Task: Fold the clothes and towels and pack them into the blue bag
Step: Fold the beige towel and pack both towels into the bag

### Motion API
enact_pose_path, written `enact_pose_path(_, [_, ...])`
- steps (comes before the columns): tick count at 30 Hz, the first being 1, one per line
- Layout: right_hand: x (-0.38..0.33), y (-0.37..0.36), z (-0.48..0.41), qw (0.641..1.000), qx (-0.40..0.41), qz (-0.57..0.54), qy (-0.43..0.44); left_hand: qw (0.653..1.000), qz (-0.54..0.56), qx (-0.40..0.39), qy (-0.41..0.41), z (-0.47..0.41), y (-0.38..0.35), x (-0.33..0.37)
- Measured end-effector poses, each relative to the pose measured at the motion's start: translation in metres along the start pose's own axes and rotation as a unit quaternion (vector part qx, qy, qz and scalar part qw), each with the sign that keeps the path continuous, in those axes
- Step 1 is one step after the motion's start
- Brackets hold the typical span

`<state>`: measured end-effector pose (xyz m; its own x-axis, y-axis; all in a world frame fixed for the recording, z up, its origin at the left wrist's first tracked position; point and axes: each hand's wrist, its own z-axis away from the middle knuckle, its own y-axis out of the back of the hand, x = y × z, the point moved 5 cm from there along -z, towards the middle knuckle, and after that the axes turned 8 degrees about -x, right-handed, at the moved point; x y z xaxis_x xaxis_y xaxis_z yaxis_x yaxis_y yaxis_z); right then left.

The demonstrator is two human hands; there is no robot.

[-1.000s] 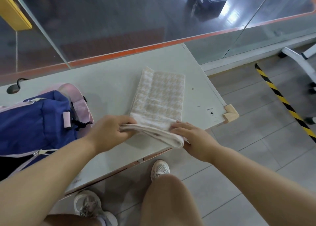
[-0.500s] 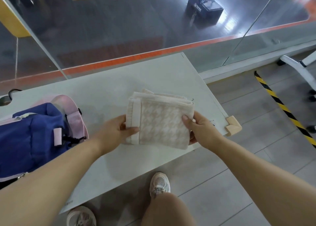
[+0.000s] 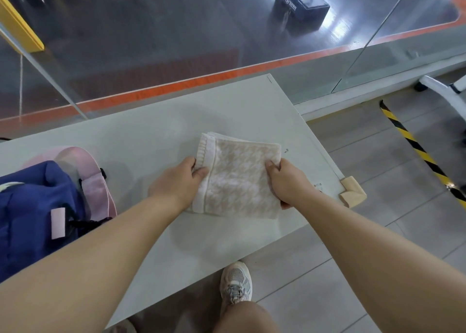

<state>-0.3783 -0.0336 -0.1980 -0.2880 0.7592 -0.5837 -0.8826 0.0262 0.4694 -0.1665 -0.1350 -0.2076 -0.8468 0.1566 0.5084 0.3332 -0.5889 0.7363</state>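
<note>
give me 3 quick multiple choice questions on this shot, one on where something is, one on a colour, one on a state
1. Where is the blue bag relative to the towel?
A. person's left
B. person's right
C. under it

2. What colour is the bag's strap?
A. green
B. pink
C. black

3. How is the towel held?
A. spread flat, untouched
B. folded, gripped by both hands
C. inside the bag

Key: 1 A, the bag sits at the table's left end. 2 B, the strap is pale pink. 3 B, left hand and right hand pinch opposite edges.
</note>
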Motion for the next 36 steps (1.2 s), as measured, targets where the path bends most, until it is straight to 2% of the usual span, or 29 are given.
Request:
enact_pose_path(2, [-0.001,0.002,-0.002,0.999,0.033,0.042,0.001,0.999,-0.025,0.045,0.012,0.005,0.001,0.003])
enact_pose_path(4, [-0.002,0.008,0.002,0.988,0.102,0.115,-0.001,0.992,-0.027,0.121,-0.027,0.016,0.007,0.007])
enact_pose_path(6, [-0.006,0.013,0.012,0.97,0.163,0.177,0.023,0.968,-0.051,0.2,-0.141,0.029,0.011,0.012])
enact_pose_path(7, [-0.008,0.013,0.019,0.96,0.182,0.202,0.066,0.949,-0.082,0.223,-0.206,0.035,0.01,0.014])
enact_pose_path(9, [-0.014,0.003,0.039,0.913,0.212,0.269,0.223,0.925,-0.139,0.195,-0.293,0.042,0.002,0.014])
enact_pose_path(11, [-0.008,-0.016,0.056,0.846,0.205,0.344,0.351,0.913,-0.209,0.124,-0.328,0.044,-0.015,0.01])
enact_pose_path(12, [0.0,-0.027,0.059,0.822,0.182,0.389,0.373,0.905,-0.25,0.097,-0.33,0.043,-0.022,0.007])
enact_pose_path(14, [0.016,-0.042,0.056,0.803,0.125,0.455,0.363,0.894,-0.3,0.063,-0.328,0.038,-0.031,0.0])
enact_pose_path(17, [0.027,-0.046,0.051,0.816,0.124,0.45,0.341,0.889,-0.298,0.073,-0.339,0.037,-0.031,0.002])
enact_pose_path(20, [0.023,-0.046,0.051,0.813,0.146,0.452,0.336,0.883,-0.302,0.098,-0.347,0.045,-0.024,0.017])
enact_pose_path(23, [0.018,-0.042,0.057,0.818,0.139,0.435,0.35,0.906,-0.261,0.056,-0.33,0.053,-0.015,0.026])
enact_pose_path(26, [0.009,-0.03,0.07,0.851,0.06,0.397,0.337,0.95,-0.168,0.005,-0.264,0.059,-0.002,0.018])
enact_pose_path(28, [0.009,-0.023,0.077,0.889,-0.039,0.358,0.281,0.967,-0.128,-0.029,-0.22,0.068,0.0,0.01])
enact_pose_path(30, [0.011,-0.02,0.082,0.916,-0.097,0.312,0.232,0.977,-0.075,-0.05,-0.194,0.079,-0.002,0.003])
enact_pose_path(33, [0.015,-0.019,0.082,0.939,-0.116,0.255,0.201,0.984,0.004,-0.063,-0.169,0.089,-0.003,-0.005])
enact_pose_path(36, [0.013,-0.017,0.076,0.951,-0.108,0.214,0.193,0.987,0.036,-0.065,-0.146,0.086,-0.004,-0.009])
